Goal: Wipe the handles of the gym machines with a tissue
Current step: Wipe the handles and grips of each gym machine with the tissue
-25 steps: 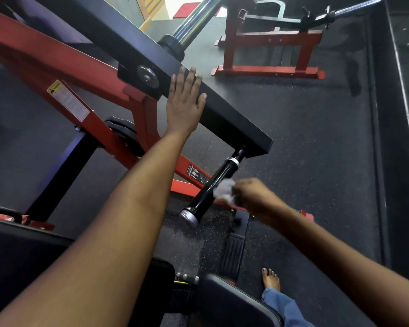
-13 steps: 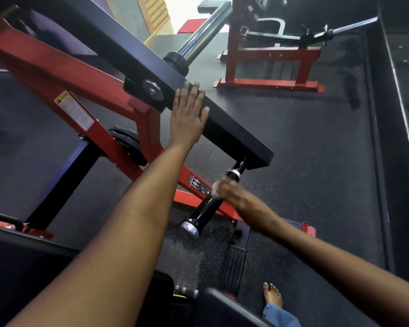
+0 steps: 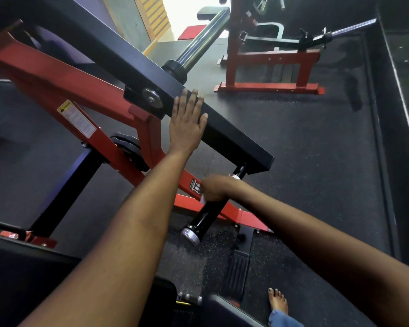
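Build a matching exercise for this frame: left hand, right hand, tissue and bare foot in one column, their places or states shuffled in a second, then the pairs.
Things:
1. left hand
2. right hand
3. tissue
4. bare foot

States:
A. on the rubber floor at the lower right
B. wrapped round the black handle
C. flat against the black beam
D. a white scrap peeking from under the fingers

Pairs: 1-C, 2-B, 3-D, 4-A
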The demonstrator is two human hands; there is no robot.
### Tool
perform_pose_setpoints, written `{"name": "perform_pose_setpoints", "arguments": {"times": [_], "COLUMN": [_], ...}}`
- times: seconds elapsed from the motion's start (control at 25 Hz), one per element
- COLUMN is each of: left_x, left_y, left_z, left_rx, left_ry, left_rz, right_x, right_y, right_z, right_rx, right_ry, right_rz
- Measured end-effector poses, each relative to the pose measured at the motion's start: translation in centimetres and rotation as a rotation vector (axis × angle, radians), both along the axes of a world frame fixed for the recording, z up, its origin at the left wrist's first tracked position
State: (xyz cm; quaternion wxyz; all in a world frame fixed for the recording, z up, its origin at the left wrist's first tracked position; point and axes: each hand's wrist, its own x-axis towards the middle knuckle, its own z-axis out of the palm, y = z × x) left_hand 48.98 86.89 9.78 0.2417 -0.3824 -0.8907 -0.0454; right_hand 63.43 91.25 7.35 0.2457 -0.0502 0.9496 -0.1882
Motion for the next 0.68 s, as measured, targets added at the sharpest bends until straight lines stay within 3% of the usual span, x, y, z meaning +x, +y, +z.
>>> {"name": "perform_pose_setpoints", "arguments": {"times": [0.12, 0.2, 0.28, 0.36, 0.44, 0.48, 0.56, 0.64, 0.68], "left_x": [0.2, 0.2, 0.2, 0.0, 0.0, 0.1, 0.2, 0.3, 0.3], "left_y": [0.1, 0.1, 0.2, 0.1, 0.1, 0.1, 0.1, 0.1, 0.1], "left_z": [0.1, 0.1, 0.0, 0.0, 0.0, 0.0, 0.0, 0.0, 0.0], "left_rx": [0.021, 0.032, 0.039, 0.047, 0.049, 0.047, 0.044, 0.038, 0.030], "left_ry": [-0.002, 0.002, 0.011, 0.015, 0.010, 0.008, 0.001, -0.008, -0.016], "left_rz": [-0.007, -0.012, -0.017, -0.020, -0.019, -0.017, -0.013, -0.005, -0.001], "right_x": [1.5, 4.4, 7.8, 11.0, 13.3, 14.0, 13.7, 10.3, 8.3], "right_y": [-4.9, -5.8, -5.1, -3.8, -2.6, -2.6, -2.4, -0.1, 1.3], "right_z": [0.5, -1.0, -3.5, -6.0, -8.2, -8.7, -9.3, -8.8, -8.7], "right_rx": [-0.153, -0.171, -0.315, -0.453, -0.516, -0.560, -0.706, -0.993, -1.251], "right_ry": [-0.087, 0.194, 0.576, 0.760, 0.811, 0.812, 0.702, 0.383, 0.198], "right_rz": [0.133, 0.174, 0.131, 0.155, 0.091, -0.081, -0.781, -1.452, -1.587]}}
